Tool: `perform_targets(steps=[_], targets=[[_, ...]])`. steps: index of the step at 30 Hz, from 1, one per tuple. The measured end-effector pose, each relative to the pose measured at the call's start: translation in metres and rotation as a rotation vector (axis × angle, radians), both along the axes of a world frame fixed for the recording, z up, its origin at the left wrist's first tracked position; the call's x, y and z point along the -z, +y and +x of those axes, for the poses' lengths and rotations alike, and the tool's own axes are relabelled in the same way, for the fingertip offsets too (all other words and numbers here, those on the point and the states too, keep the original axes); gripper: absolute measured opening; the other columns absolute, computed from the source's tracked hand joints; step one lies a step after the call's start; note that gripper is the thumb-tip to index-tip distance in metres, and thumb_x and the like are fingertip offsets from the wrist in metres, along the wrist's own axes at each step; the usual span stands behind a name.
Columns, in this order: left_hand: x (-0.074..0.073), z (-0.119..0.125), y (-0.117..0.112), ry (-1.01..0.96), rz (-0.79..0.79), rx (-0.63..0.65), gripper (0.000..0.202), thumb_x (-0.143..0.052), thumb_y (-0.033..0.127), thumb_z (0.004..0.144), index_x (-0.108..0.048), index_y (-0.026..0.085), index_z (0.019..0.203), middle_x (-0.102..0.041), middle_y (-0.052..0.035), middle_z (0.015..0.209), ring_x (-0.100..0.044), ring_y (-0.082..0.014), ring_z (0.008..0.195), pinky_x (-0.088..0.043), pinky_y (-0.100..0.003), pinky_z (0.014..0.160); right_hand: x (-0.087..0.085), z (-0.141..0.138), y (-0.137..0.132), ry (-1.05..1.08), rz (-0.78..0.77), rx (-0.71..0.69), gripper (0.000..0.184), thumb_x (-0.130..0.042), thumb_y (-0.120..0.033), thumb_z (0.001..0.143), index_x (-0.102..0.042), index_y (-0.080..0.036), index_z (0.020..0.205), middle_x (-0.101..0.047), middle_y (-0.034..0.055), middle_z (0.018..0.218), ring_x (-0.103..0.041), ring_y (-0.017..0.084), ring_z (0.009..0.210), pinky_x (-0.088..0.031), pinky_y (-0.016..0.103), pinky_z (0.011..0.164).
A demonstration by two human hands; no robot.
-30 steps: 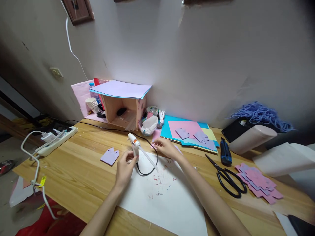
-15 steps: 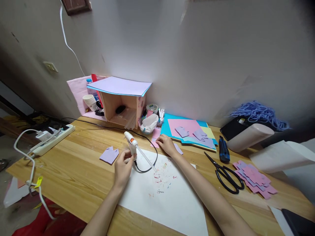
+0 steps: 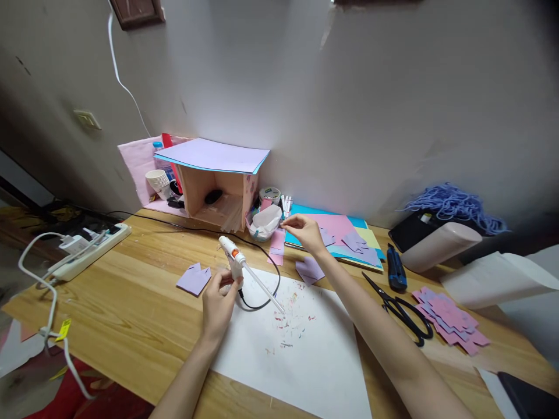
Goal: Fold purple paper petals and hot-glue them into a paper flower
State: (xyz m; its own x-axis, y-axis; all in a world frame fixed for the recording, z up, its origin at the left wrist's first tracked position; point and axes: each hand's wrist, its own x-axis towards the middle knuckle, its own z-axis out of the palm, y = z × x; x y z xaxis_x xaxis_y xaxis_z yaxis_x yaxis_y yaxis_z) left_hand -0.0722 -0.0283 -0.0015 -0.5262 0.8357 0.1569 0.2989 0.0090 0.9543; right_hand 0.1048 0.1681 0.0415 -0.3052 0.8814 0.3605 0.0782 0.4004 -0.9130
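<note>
A white hot glue gun (image 3: pixel 233 254) with an orange part is gripped by my left hand (image 3: pixel 219 299), its fingers wrapped round the handle. A clear glue stick (image 3: pixel 264 286) slants out of it over a paint-marked white sheet (image 3: pixel 301 361). My right hand (image 3: pixel 304 230) is raised beside a small basket (image 3: pixel 264 227); thumb and forefinger are pinched together, and what they hold, if anything, is too small to tell. Under its fingertips lie pink paper strips (image 3: pixel 276 247). Cut purple paper pieces lie near either hand, one on the left (image 3: pixel 194 279) and one by the right wrist (image 3: pixel 310 270).
An open box (image 3: pixel 213 198) stands at the back, topped with purple and blue sheets. Coloured paper (image 3: pixel 371 235) lies right of the basket. Further right are a utility knife (image 3: pixel 396 267), black scissors (image 3: pixel 406 314) and stacked paper cutouts (image 3: pixel 452 320). A power strip (image 3: pixel 91 253) lies left.
My right hand has lifted off the pink strips and moved up and slightly right, uncovering more of the purple piece by the wrist. My left hand keeps the glue gun in nearly the same place.
</note>
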Motion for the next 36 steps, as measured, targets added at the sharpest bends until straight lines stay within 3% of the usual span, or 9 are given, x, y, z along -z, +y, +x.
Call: perform_targets(steps=[5,9,12,17,20,24,27,30,36], targets=[[0.0,-0.001,0.0,0.013,0.013,-0.001,0.026,-0.058,0.04,0.075,-0.06,0.018,0.087,-0.065,-0.0048,0.086,-0.061,-0.0183,0.082,-0.047,-0.029,0.075,-0.018,-0.032,0.026,-0.15,0.198,0.094,0.013,-0.066,-0.028,0.066,-0.066,-0.015,0.068,-0.067,0.0052,0.07,-0.06,0.016,0.064,-0.047,0.028,0.062],[0.001,-0.002,0.001,0.016,0.019,-0.01,0.025,-0.058,0.039,0.075,-0.061,0.017,0.088,-0.065,-0.0054,0.087,-0.061,-0.018,0.081,-0.047,-0.029,0.075,-0.01,-0.056,0.04,-0.459,0.334,0.013,0.013,-0.057,-0.018,0.076,-0.07,-0.016,0.075,-0.069,0.0072,0.078,-0.062,0.018,0.073,-0.045,0.03,0.071],[0.003,-0.002,0.001,-0.019,0.015,-0.012,0.025,-0.059,0.039,0.075,-0.061,0.017,0.088,-0.065,-0.0057,0.087,-0.061,-0.0181,0.082,-0.047,-0.028,0.074,-0.005,-0.063,0.04,-0.537,0.362,-0.035,0.023,-0.053,-0.008,0.075,-0.07,-0.018,0.087,-0.069,0.0085,0.088,-0.061,0.02,0.085,-0.043,0.031,0.076],[0.005,-0.003,0.002,-0.055,0.024,-0.015,0.025,-0.059,0.038,0.074,-0.06,0.017,0.088,-0.065,-0.0058,0.087,-0.061,-0.0179,0.081,-0.047,-0.028,0.073,-0.01,-0.057,0.027,-0.693,0.443,0.059,0.018,-0.05,-0.022,0.083,-0.067,-0.02,0.09,-0.067,0.0074,0.086,-0.058,0.019,0.086,-0.042,0.028,0.073],[0.005,-0.003,0.003,-0.055,0.03,-0.031,0.024,-0.06,0.037,0.074,-0.061,0.017,0.086,-0.065,-0.0055,0.086,-0.061,-0.0178,0.081,-0.047,-0.028,0.074,-0.017,-0.047,0.017,-0.648,0.504,0.081,0.021,-0.046,-0.016,0.084,-0.065,-0.02,0.093,-0.066,0.0068,0.092,-0.057,0.019,0.088,-0.042,0.028,0.074],[0.007,-0.004,0.005,-0.082,0.034,-0.047,0.025,-0.061,0.037,0.073,-0.061,0.017,0.088,-0.065,-0.0058,0.087,-0.061,-0.0181,0.081,-0.048,-0.029,0.074,-0.017,-0.036,-0.005,-0.47,0.537,-0.111,0.019,-0.05,-0.016,0.083,-0.064,-0.018,0.096,-0.065,0.0071,0.092,-0.057,0.018,0.086,-0.042,0.03,0.077],[0.01,-0.004,0.006,-0.102,0.042,-0.045,0.025,-0.06,0.036,0.073,-0.061,0.016,0.089,-0.065,-0.0062,0.088,-0.061,-0.018,0.082,-0.048,-0.029,0.075,-0.005,-0.028,-0.033,-0.43,0.407,-0.348,0.014,-0.055,-0.025,0.082,-0.068,-0.017,0.082,-0.066,0.0044,0.075,-0.056,0.015,0.07,-0.042,0.026,0.068],[0.012,-0.005,0.007,-0.12,0.044,-0.044,0.025,-0.059,0.036,0.074,-0.06,0.016,0.089,-0.065,-0.0066,0.089,-0.061,-0.0176,0.082,-0.048,-0.029,0.074,0.018,-0.021,-0.062,-0.482,0.284,-0.573,0.011,-0.062,-0.024,0.077,-0.069,-0.017,0.08,-0.064,0.0042,0.075,-0.055,0.014,0.07,-0.042,0.024,0.066],[0.015,-0.005,0.008,-0.115,0.051,-0.044,0.023,-0.059,0.033,0.075,-0.06,0.016,0.09,-0.065,-0.0067,0.089,-0.061,-0.0171,0.082,-0.048,-0.029,0.075,0.058,-0.012,-0.087,-0.522,0.101,-0.588,0.017,-0.071,-0.028,0.068,-0.07,-0.018,0.082,-0.058,0.0018,0.075,-0.054,0.012,0.07,-0.041,0.023,0.063]])
